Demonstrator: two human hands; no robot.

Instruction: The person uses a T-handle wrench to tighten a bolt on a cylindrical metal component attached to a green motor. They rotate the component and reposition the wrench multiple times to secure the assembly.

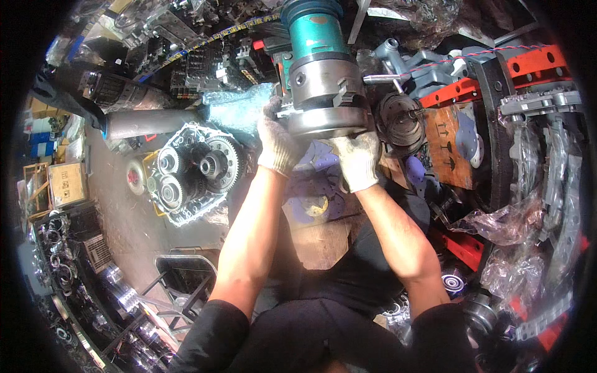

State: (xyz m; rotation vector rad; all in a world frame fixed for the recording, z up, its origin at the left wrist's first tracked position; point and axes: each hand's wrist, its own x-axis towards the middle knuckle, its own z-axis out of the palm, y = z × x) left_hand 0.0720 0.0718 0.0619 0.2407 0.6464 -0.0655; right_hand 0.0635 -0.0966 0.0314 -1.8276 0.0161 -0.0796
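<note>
Metal parts crowd this workshop on almost every side. Nearest are the person's two black sleeves [214, 331] and bare forearms [249, 239], with dark clothes between them. Past the lap, a piece of brown cardboard [320, 245] lies low down, and flat purple discs [301, 210] sit at its far end. Next come the two hands, both in pale knit gloves. They are on a thick, round silver disc [328, 122], which is up in front of the person, right at the near end of a big metal chuck [320, 78]. Left hand [277, 146] holds the disc by its left edge, with the fingers bent around it. Right hand [359, 155] holds it low on the right side — its fingertips are hidden by the disc. I cannot tell if the chuck's steps are tight on the disc. Off to the left, a gearbox [196, 171] shows three toothed wheels, and beyond it a long grey tube [154, 124] points at a bundle of clear plastic wrap [239, 107]. To the right there is a stack of thin round plates [400, 124], then a brown box [448, 152] with dark arrows on it. Farther back, behind the chuck, is a green machine body [317, 32] — and a red beam [457, 92] full of holes runs off to its right.
</note>
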